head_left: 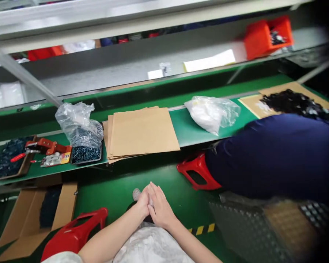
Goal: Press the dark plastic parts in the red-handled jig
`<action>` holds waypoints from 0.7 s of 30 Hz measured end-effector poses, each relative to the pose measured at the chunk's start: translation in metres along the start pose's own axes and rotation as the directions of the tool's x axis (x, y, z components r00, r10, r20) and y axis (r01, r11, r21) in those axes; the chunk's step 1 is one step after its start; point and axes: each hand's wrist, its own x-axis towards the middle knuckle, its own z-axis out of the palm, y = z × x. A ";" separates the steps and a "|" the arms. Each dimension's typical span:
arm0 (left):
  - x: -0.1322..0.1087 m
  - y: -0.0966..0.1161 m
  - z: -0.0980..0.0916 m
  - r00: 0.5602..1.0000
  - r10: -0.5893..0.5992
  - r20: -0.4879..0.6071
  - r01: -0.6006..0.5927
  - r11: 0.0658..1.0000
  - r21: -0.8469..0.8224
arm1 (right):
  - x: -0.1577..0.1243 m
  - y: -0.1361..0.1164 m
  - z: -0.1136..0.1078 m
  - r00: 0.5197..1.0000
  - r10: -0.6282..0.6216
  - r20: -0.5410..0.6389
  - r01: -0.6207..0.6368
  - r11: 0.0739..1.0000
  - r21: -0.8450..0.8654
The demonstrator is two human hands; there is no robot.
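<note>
In front of my body, below the bench edge, my two hands are pressed together. My left hand (143,199) is closed, its fingers partly covered by the other hand. Against it lies my right hand (160,207), its fingers stretched out and pointing forward. Whatever may be between the palms is hidden. Nearest to them on the green bench is a stack of brown cardboard sheets (144,133), out of contact with both hands. Left of the stack, a clear plastic bag (79,124) rests on a tray of small dark screw-like parts (86,154).
A red toggle-clamp fixture (53,149) and a box of dark parts (9,157) are at left. A white-filled bag (208,111) lies right. A co-worker in dark blue (274,157) sits on a red stool (200,171). Another red stool (74,233) and an open carton (27,215) stand left.
</note>
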 end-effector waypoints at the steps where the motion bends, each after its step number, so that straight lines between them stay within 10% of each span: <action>1: 0.000 0.005 0.003 1.000 -0.008 -0.007 0.007 0.999 -0.036 | 0.003 0.006 -0.002 0.996 -0.090 0.026 0.091 0.995 -0.051; 4: -0.006 0.009 0.005 0.999 -0.051 -0.015 0.048 0.989 -0.140 | 0.016 0.033 -0.003 0.978 -0.198 0.065 0.204 0.975 -0.087; 8: 0.030 -0.024 -0.023 0.997 -0.063 0.041 0.072 0.952 -0.298 | 0.049 0.105 0.019 0.965 -0.002 0.260 -0.013 0.998 0.055; 15: 0.267 -0.086 -0.114 0.995 -0.102 -0.013 0.076 0.818 -0.570 | 0.109 0.279 0.168 0.883 0.270 0.384 -0.342 0.931 0.131; 21: 0.406 -0.064 -0.189 0.992 -0.008 -0.122 -0.061 0.834 -0.549 | 0.144 0.384 0.267 0.803 0.166 0.572 -0.139 0.986 -0.090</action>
